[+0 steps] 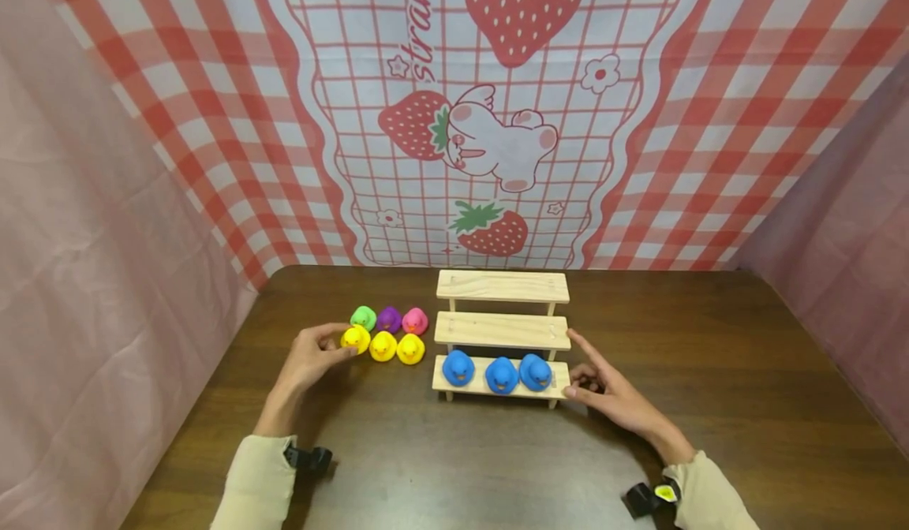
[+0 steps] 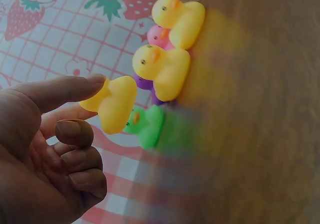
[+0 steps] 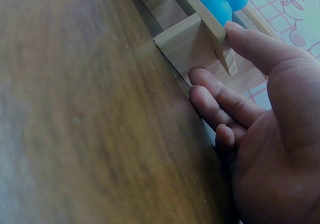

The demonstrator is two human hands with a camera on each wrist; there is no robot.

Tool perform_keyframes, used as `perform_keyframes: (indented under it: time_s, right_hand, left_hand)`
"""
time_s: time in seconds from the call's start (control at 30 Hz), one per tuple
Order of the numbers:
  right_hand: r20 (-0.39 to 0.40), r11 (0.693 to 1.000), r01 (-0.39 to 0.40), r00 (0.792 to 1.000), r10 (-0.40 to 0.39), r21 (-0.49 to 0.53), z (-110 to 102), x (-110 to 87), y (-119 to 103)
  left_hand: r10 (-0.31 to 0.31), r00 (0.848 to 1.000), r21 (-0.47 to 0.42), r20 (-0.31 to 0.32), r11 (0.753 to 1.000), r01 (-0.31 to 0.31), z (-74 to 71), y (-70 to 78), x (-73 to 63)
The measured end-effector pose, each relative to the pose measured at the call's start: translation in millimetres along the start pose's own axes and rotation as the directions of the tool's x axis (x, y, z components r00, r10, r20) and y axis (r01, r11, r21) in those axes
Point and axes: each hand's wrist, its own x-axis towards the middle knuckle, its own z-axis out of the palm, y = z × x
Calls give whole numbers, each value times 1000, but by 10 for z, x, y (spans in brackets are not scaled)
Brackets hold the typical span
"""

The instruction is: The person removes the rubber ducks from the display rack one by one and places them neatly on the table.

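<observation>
My left hand (image 1: 312,355) pinches the leftmost yellow rubber duck (image 2: 119,106) between thumb and forefinger, its other fingers curled in. Two more yellow ducks (image 1: 383,346) stand to the right of it. Behind them is a row of a green duck (image 1: 363,318), a purple duck (image 1: 388,320) and a pink duck (image 1: 415,321). Three blue ducks (image 1: 502,375) sit on the lowest step of a wooden three-step stand (image 1: 501,330). At the stand's right end, my right hand (image 1: 609,392) has its thumb against the bottom step and its extended forefinger at the middle step.
The upper two steps, with the top step (image 1: 503,286) at the back, hold no ducks. A brown wooden table (image 1: 454,467) lies under everything. A red-checked strawberry cloth (image 1: 490,120) hangs behind it, and pink curtains (image 1: 106,262) stand at the sides.
</observation>
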Motion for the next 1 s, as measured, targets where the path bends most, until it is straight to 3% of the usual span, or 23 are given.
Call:
perform_keyframes:
  time_s: [0.37,1.0]
  right_hand:
    - [1,1000,-2,1000,2,6,7,3,-4]
    - [5,1000,-9,1000,9,13,-2,2,2]
  left_hand:
    - [-104,994,19,19,994,104,50,-190,36]
    - [-135,990,-26,29,990,136,76,-289,68]
